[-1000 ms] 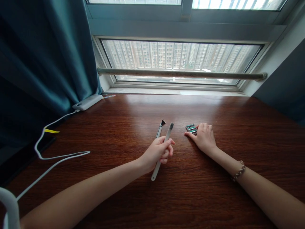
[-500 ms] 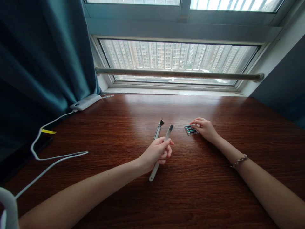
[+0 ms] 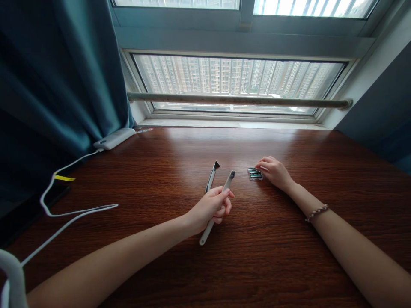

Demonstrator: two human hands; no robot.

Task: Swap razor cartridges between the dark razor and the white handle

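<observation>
A pale toothbrush (image 3: 207, 233) with dark bristles slants upward through my left hand (image 3: 215, 206), whose fingers are wrapped around its handle. Just beyond that hand, a razor (image 3: 211, 179) with a light handle and dark head lies on the table. To the right is a small clear pack of razor cartridges (image 3: 255, 173), with green and dark strips, flat on the wood. My right hand (image 3: 273, 171) has its bent fingertips closed at the pack's upper right edge; the fingers hide that corner.
The dark brown wooden table (image 3: 257, 265) reaches to the window. A white power strip (image 3: 114, 139) lies at the far left by the blue curtain (image 3: 64, 77). Its white cable (image 3: 67, 229) loops along the left side. A metal bar (image 3: 237, 100) crosses the window.
The cartridge pack has turned slightly and now sits straighter, with more of it uncovered. My right hand has shifted a little up and left. My left hand still holds the toothbrush.
</observation>
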